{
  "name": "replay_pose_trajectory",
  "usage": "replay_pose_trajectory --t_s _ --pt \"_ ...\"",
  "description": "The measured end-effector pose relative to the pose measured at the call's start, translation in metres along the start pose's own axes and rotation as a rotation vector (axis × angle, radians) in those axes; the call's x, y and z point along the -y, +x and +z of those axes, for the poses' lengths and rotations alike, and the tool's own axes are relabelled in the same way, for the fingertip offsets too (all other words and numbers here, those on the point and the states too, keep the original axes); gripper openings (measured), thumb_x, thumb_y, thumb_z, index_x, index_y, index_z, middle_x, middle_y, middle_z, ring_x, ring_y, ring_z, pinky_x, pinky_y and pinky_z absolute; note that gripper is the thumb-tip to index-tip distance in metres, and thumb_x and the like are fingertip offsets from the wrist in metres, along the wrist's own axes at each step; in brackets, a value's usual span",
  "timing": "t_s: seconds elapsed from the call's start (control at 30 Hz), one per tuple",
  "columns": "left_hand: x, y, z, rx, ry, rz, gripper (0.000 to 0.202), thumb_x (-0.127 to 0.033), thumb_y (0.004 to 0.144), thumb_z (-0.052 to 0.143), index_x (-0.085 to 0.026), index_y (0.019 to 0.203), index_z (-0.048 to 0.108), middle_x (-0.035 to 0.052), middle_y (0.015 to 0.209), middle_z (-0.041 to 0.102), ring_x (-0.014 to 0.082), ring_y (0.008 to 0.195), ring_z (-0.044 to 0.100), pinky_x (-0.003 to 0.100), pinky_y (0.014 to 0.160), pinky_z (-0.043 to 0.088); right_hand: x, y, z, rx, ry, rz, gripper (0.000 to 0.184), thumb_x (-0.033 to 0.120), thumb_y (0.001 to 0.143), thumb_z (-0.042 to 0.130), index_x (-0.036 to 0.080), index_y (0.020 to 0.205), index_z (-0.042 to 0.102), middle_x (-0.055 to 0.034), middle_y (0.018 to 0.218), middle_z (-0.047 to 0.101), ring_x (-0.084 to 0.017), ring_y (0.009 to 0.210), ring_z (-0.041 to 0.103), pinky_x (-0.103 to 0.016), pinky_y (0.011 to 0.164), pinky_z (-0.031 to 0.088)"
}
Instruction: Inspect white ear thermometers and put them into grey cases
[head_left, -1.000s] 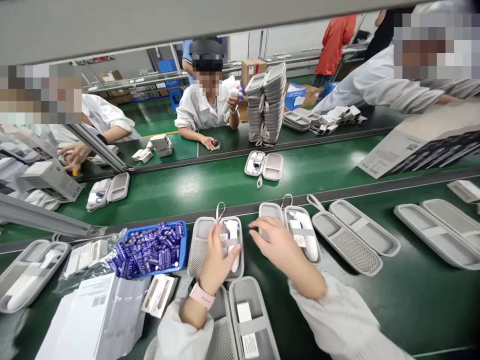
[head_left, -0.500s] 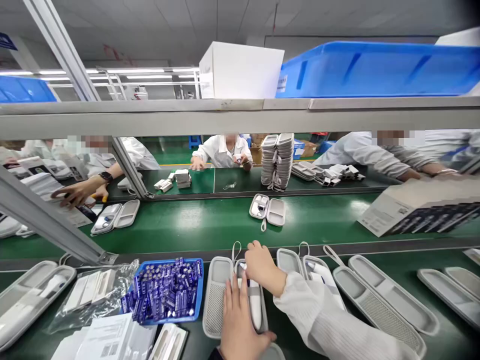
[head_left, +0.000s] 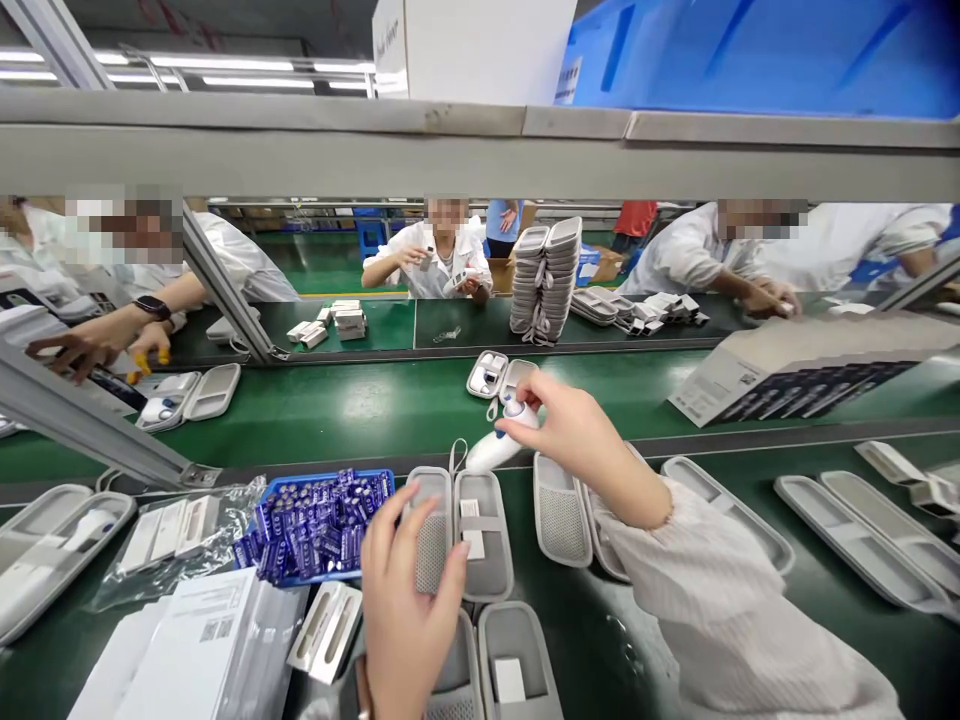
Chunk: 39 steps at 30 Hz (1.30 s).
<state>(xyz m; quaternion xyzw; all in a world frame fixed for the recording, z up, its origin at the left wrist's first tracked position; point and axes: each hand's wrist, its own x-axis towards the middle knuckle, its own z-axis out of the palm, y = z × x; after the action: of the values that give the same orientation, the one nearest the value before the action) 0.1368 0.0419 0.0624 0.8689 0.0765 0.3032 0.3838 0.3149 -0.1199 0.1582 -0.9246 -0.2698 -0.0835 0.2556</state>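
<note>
Nearest me, my left hand [head_left: 409,605] is half open with its fingers curled, the fingertips over the mesh half of the open grey zip case [head_left: 486,570]; I can't tell whether they touch it. Above and just beyond that case, my right hand [head_left: 574,445] pinches the white handheld device [head_left: 499,448] by its blue-marked head, with the tip pointing left over the green desk [head_left: 622,640]. Left of the case sit a blue tray [head_left: 322,474] of blue-wrapped batteries and a leaflet [head_left: 202,630] with a QR code; no writing reads clearly from here. Far beyond the case, a co-worker [head_left: 427,265] holds a similar white device beside a stack of grey cases [head_left: 541,280].
</note>
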Motion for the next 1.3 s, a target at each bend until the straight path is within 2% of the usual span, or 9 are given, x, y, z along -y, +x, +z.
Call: replay_pose_trajectory --t_s 0.07,0.13,0.2,0.27,0.4,0.53,0.9,1.07,1.3 --pt "-0.014 0.015 -0.014 0.133 -0.046 -0.007 0.058 -0.042 0.083 0.073 -0.028 0.135 0.055 0.0116 0.144 0.054 0.0341 0.134 0.046 0.055 0.113 0.029 0.020 -0.016 -0.017 0.151 -0.002 -0.056 0.031 0.037 0.073 0.078 0.023 0.087 0.053 0.0038 0.072 0.060 -0.016 0.064 0.055 -0.026 0.059 0.033" --pt "-0.023 0.024 -0.015 0.437 -0.223 -0.141 0.076 -0.049 0.071 0.082 -0.024 0.137 0.054 0.0145 0.139 0.058 0.0371 0.130 0.050 0.055 0.110 0.033 0.037 -0.028 -0.027 0.300 0.018 -0.067 0.032 0.039 0.072 0.078 0.023 0.087 0.055 0.0052 0.067 0.059 -0.015 0.060 0.052 -0.026 0.057 0.031" --pt "-0.026 0.021 -0.007 0.746 -0.521 -0.330 0.073 -0.054 0.068 0.082 -0.017 0.127 0.061 0.0168 0.120 0.070 0.0354 0.114 0.063 0.047 0.097 0.045 0.045 -0.035 -0.032 0.393 0.070 -0.035 0.031 0.042 0.073 0.077 0.023 0.088 0.057 0.0060 0.063 0.058 -0.014 0.056 0.051 -0.026 0.054 0.031" --pt "-0.026 0.009 0.006 0.911 -0.892 -0.465 0.063 -0.058 0.073 0.078 -0.012 0.114 0.067 0.0143 0.093 0.076 0.0277 0.087 0.070 0.034 0.076 0.050 0.044 -0.042 -0.033 0.440 0.185 0.028 0.032 0.045 0.076 0.075 0.023 0.094 0.059 0.0065 0.061 0.059 -0.014 0.055 0.053 -0.026 0.053 0.033" --pt "-0.030 -0.026 0.026 0.800 -1.632 -0.512 0.054 -0.061 0.084 0.067 -0.010 0.103 0.071 0.0033 0.061 0.066 0.0128 0.050 0.059 0.024 0.060 0.046 0.035 -0.068 -0.029 0.188 0.596 0.096 0.025 0.045 0.096 0.051 0.024 0.102 0.062 0.0013 0.079 0.068 -0.016 0.074 0.065 -0.027 0.065 0.047" --pt "-0.043 -0.044 0.030 0.748 -1.979 -0.515 0.057 -0.063 0.093 0.051 -0.011 0.106 0.071 -0.0038 0.053 0.052 0.0079 0.044 0.049 0.024 0.067 0.048 0.040 -0.111 -0.020 -0.145 0.714 0.025 0.008 0.025 0.095 0.057 0.022 0.094 0.064 -0.0018 0.091 0.067 -0.015 0.082 0.065 -0.025 0.069 0.053" --pt "-0.071 -0.057 0.021 0.694 -1.987 -0.354 0.060 -0.065 0.092 0.049 -0.010 0.106 0.067 -0.0029 0.050 0.052 0.0101 0.042 0.047 0.021 0.055 0.041 0.058 -0.155 -0.018 -0.249 0.581 -0.157 0.021 0.008 0.090 0.060 0.024 0.103 0.064 -0.0044 0.103 0.069 -0.018 0.098 0.066 -0.029 0.083 0.054" --pt "-0.074 -0.055 0.017 0.776 -1.915 -0.430 0.064 -0.075 0.085 0.052 -0.013 0.097 0.064 -0.0041 0.046 0.051 0.0102 0.040 0.046 0.022 0.055 0.042 0.060 -0.155 -0.018 -0.225 0.612 -0.109 0.020 0.010 0.090 0.059 0.026 0.101 0.063 -0.0037 0.103 0.069 -0.019 0.098 0.066 -0.032 0.083 0.055" --pt "-0.090 -0.063 0.011 0.572 -1.960 -0.576 0.065 -0.074 0.092 0.037 -0.014 0.097 0.062 -0.0082 0.044 0.038 0.0080 0.038 0.036 0.021 0.060 0.041 0.057 -0.150 -0.013 -0.210 0.659 -0.067 0.015 0.013 0.092 0.059 0.026 0.099 0.064 -0.0024 0.099 0.069 -0.018 0.095 0.066 -0.029 0.080 0.056"
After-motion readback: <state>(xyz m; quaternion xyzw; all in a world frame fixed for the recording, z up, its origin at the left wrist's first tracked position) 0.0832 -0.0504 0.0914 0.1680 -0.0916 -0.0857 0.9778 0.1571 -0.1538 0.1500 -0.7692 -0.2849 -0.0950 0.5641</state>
